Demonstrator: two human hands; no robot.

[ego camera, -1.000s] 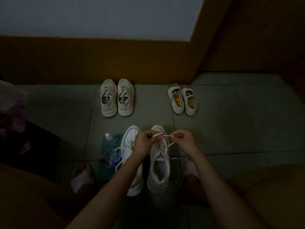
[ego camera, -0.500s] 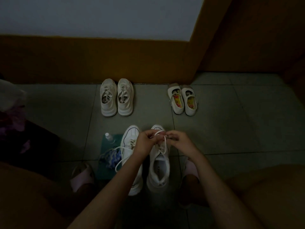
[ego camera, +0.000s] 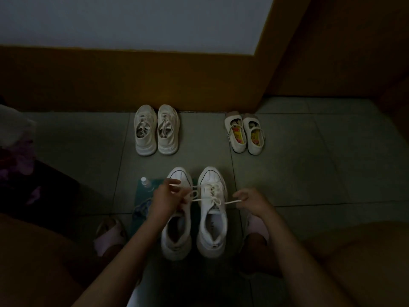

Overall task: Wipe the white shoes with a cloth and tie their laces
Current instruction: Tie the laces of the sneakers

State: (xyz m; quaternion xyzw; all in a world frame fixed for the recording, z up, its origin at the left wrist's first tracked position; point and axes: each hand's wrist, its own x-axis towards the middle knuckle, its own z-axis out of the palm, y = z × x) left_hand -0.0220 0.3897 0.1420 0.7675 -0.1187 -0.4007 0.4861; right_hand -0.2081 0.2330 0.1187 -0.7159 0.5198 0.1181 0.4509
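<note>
With a pinching grip, the left hand [ego camera: 167, 196] and right hand [ego camera: 252, 200] each hold the soft, thin lace [ego camera: 230, 202], which likely slips unless taken close to the white shoe [ego camera: 212, 220].

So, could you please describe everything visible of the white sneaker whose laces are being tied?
The white sneaker looks leather-like, with a chunky sole, a labelled tongue and flat white laces. It stands upright, toe pointing forward, beside its partner shoe. The left hand and right hand pinch the laces, which stretch out to either side.
</note>
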